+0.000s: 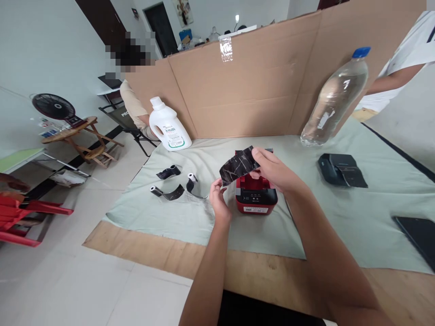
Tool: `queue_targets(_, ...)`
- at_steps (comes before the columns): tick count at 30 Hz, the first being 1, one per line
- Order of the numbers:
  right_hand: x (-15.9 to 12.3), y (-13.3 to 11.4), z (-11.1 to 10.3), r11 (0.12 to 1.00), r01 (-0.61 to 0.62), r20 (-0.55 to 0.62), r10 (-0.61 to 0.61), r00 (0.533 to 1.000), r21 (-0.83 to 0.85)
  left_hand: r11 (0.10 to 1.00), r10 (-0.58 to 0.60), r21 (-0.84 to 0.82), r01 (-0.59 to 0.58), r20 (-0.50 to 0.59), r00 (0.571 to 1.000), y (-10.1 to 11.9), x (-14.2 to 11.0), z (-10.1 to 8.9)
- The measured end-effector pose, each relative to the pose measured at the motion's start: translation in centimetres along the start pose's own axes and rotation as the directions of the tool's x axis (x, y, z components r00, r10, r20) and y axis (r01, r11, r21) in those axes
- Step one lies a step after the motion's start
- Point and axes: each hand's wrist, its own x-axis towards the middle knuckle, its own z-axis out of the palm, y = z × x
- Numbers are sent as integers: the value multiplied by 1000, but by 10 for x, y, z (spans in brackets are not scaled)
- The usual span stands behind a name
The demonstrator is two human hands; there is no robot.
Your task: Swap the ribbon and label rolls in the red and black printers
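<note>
Both my hands hold a strip of black paper with pale marbled marks just above a small red and black printer. My left hand pinches the strip's lower left end. My right hand grips its upper right end, over the printer's open top. Left of the printer, three small rolls with curling black paper lie on the pale green cloth.
A white detergent bottle and a clear water bottle stand before a cardboard screen. A second black printer lies at right, a dark tablet at the right edge. One person sits behind the screen; another's arm shows at far right.
</note>
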Motion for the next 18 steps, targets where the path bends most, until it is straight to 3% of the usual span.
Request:
queue_targets(9,-2,-6,0,981,40,-39,-49,998,-189,999,7,38,-8,44,999,2,-4,-1)
queue_targets(18,-2,6,0,994,81,154,-68,986,-78,993,92,69,-99,95,991,1,-5,-3)
